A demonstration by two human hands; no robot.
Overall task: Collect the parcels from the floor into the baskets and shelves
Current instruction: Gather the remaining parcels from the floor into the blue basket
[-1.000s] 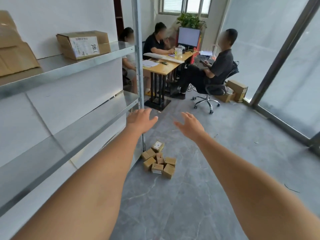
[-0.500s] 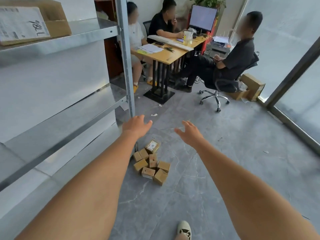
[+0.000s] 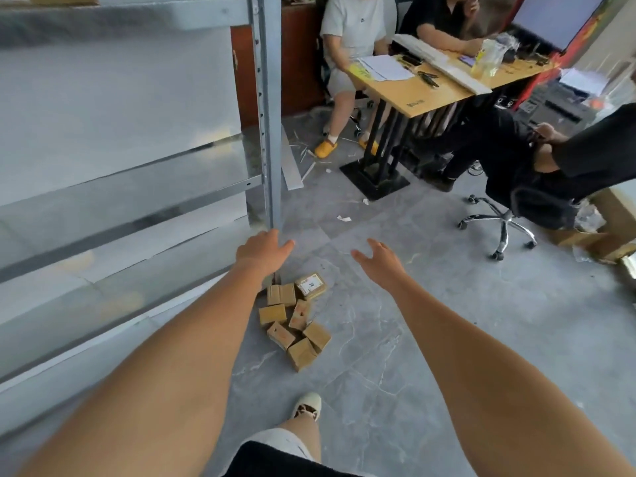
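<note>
Pale canvas is seen nearest, on a shoe set on the grey floor below and between the two outstretched forearms. Beyond it, a cluster of small cardboard parcels lies on the floor, below both hands and nearer the left one. The cluster's long axis runs from near-right to far-left, toward the shelf post; the farthest parcel, a flat labelled box, is turned label-up. The left hand is held above the parcels with fingers relaxed and empty, just in front of the post's foot. The right hand is spread, fingers apart, nothing held. To the left of the left hand, metal shelves are seen. Farther off, beyond the hands, seated people are gathered at a wooden desk.
</note>
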